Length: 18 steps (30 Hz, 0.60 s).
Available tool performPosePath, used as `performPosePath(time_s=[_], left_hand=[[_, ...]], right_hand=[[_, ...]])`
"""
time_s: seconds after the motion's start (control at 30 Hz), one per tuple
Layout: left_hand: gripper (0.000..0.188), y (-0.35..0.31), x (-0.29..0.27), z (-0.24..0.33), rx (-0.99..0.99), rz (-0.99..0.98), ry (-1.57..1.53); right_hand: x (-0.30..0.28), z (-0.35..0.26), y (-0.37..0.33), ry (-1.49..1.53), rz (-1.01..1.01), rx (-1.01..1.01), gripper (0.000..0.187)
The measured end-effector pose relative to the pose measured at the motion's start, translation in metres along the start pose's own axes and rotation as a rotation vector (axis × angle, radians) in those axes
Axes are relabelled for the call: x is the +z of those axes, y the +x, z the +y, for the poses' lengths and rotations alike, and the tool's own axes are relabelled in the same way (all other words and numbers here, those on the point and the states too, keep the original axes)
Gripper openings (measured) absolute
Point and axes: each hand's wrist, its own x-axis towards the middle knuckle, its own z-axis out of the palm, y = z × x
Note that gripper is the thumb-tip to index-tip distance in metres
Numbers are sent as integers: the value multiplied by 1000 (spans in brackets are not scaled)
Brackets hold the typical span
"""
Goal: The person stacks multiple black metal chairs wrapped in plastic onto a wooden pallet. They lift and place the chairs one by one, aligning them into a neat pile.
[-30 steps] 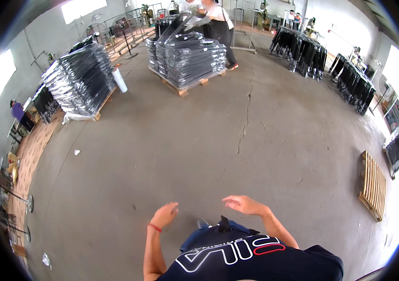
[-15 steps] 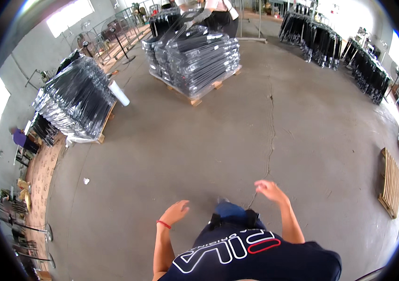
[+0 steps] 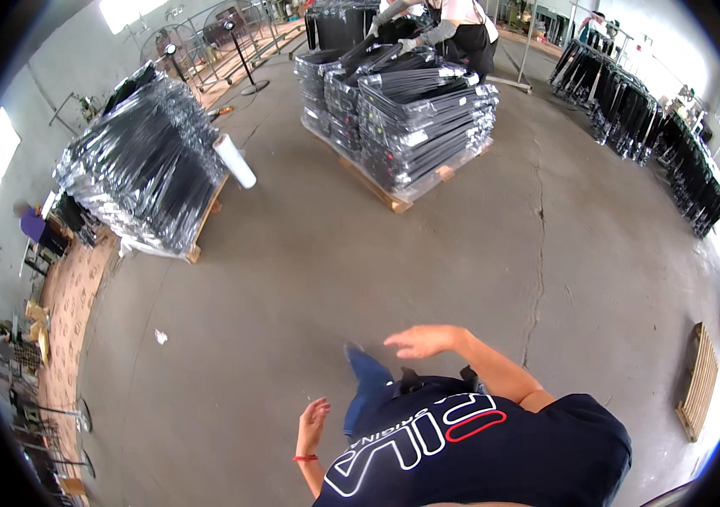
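My left hand (image 3: 314, 416) hangs open and empty beside my hip, a red band on its wrist. My right hand (image 3: 421, 340) swings out in front of my body, fingers loosely spread, holding nothing. One leg in blue trousers (image 3: 365, 372) steps forward over the bare concrete floor (image 3: 309, 270). Ahead stands a wooden pallet stacked with bundles of black plastic-wrapped parts (image 3: 415, 118); neither hand is near it.
A second wrapped pallet stack (image 3: 144, 165) stands at the left with a roll of clear film (image 3: 234, 160) leaning on it. Another person (image 3: 461, 25) works behind the far stack. Racks of dark items (image 3: 647, 118) line the right wall. A slatted pallet (image 3: 698, 380) lies at the right.
I have walked closer to the pallet stacks, which now look larger. My right hand has swung forward and inward, and my left hand has dropped back toward my hip.
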Motion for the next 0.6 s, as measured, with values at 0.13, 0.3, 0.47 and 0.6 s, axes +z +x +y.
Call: performPosePath(time_s=[0.13, 0.3, 0.47, 0.6], left_hand=[[24, 133, -65, 76, 193, -8, 541], [23, 290, -87, 234, 485, -128, 818], [27, 407, -60, 300, 569, -349, 573], [29, 488, -59, 290, 439, -601, 567]], right_hand=[[-53, -11, 68, 21, 30, 74, 40], [-119, 13, 115, 108, 470, 165, 35], [-155, 61, 168, 266, 383, 384, 35], [-199, 102, 228, 273, 278, 419, 37]])
